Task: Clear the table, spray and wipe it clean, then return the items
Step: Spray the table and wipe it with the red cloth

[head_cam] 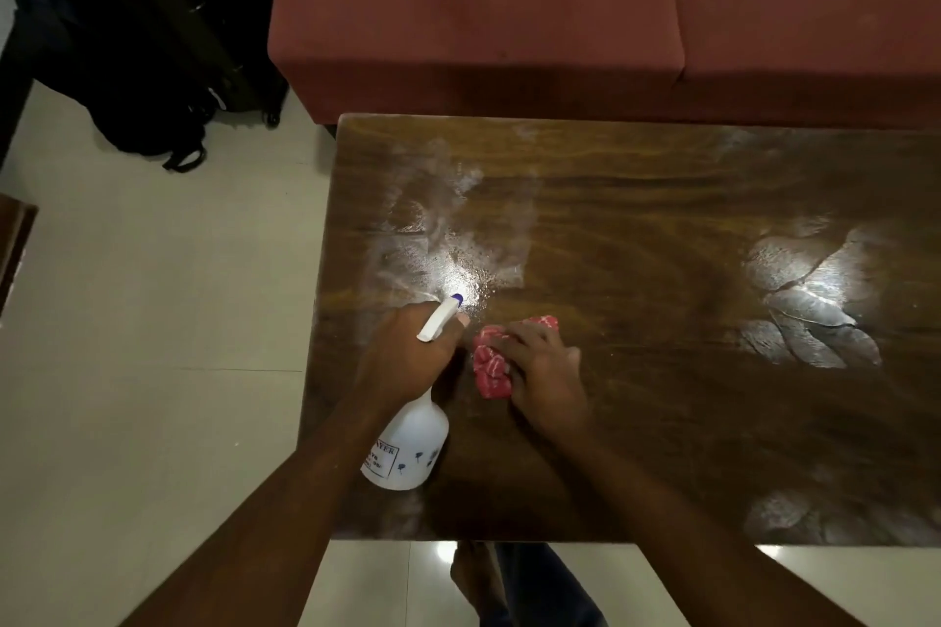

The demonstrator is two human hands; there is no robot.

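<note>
Head view: white spray bottle, blue-tipped nozzle aimed 1 o'clock, axis 7-to-1, was gripped by left hand, fingers curled; red cloth was clutched under right hand.

The left hand with the bottle and the right hand on the cloth crowd the near left part of the table, side by side. Right of them and beyond, wet wood runs open. The sofa walls off the far edge; dark bags sit on the floor, well off left.
</note>
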